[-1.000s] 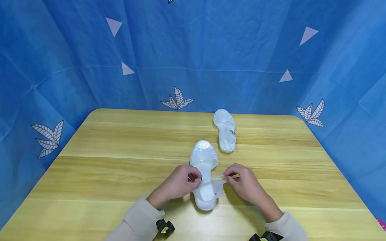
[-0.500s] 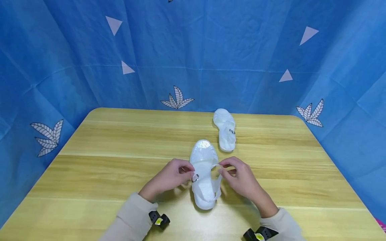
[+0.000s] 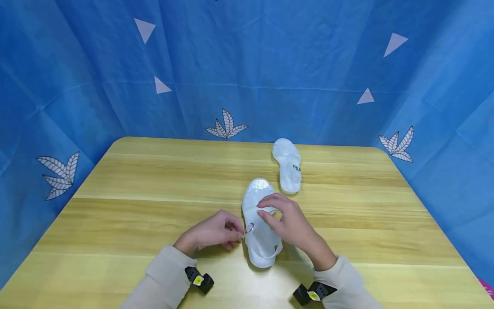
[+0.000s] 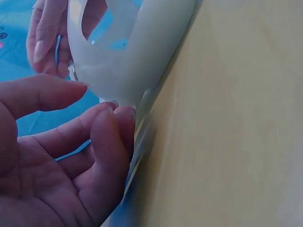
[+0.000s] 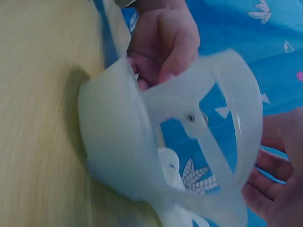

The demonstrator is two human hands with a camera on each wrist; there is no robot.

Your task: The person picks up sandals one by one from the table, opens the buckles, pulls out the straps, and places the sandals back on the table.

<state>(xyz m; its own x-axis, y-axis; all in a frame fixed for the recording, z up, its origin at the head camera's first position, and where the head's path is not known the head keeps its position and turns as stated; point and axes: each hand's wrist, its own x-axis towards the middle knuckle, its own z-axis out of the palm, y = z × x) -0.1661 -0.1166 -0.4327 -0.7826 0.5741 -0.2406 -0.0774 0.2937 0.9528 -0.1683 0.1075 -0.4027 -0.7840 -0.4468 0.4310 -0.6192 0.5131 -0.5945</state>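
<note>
A translucent white sandal [image 3: 254, 195] lies lengthwise in front of me, its strap [image 5: 246, 109] arching above the sole. A small metal buckle [image 3: 249, 228] sits at its left side. My left hand [image 3: 216, 231] is beside that edge, thumb and fingertips together on what looks like the strap's end. Those fingers largely hide the pinched bit in the left wrist view. Over the sandal's right side hovers my right hand [image 3: 287, 219], its thumb and index finger apart with nothing between them. Part of the strap is hidden beneath this hand.
A second white sandal [image 3: 290, 171] with a metal buckle lies farther back, near the table's rear edge. The wooden table [image 3: 154, 180] is bordered by a blue patterned curtain [image 3: 262, 64] behind and at both sides.
My right hand has let go of the strap and shifted left over the sandal. My left hand has moved from the buckle to just left of the sandal's edge.
</note>
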